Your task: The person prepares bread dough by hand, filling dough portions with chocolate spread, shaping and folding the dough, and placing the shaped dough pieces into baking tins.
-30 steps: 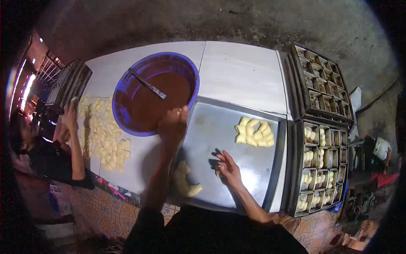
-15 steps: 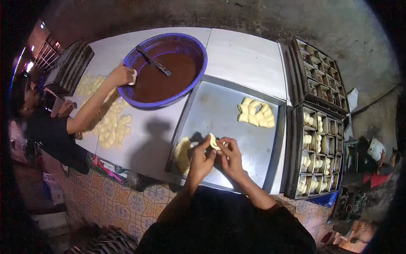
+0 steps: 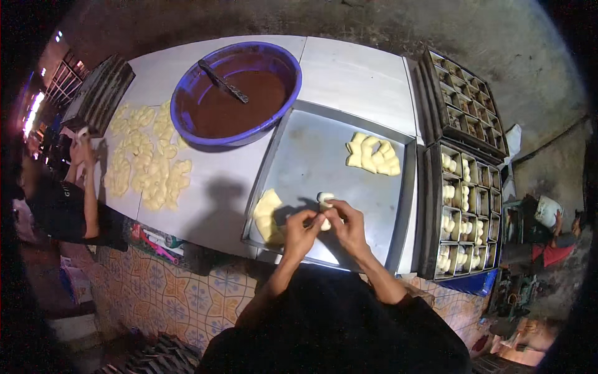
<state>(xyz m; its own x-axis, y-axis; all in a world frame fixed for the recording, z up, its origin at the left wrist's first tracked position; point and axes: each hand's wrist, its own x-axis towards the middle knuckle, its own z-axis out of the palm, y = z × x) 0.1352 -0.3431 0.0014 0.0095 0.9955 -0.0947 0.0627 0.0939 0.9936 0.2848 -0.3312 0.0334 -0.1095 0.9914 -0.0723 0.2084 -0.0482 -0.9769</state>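
Observation:
Over the near part of a shallow metal tray [image 3: 299, 146], both my hands pinch one pale piece of dough [image 3: 325, 197]. My left hand [image 3: 301, 235] grips it from the left, fingertips together. My right hand [image 3: 346, 225] closes on it from the right; part of the dough shows above and below the fingers. On the tray, left of my hands, lies a clump of flattened dough pieces [image 3: 268, 215]. Another clump of dough pieces [image 3: 374, 154] rests at the tray's far right.
A purple basin [image 3: 175, 111] of brown filling holds a dark spatula [image 3: 223, 81]. Many dough pieces [image 3: 149, 162] cover the table's left, beside a co-worker's arm [image 3: 90, 187]. Divided metal moulds [image 3: 464, 212], some cells holding dough, stand at right, with more moulds [image 3: 470, 103] behind.
My fingers have shifted on the dough, which now stands lengthwise between them instead of curled. The co-worker's hand has left the basin and drawn back to the left.

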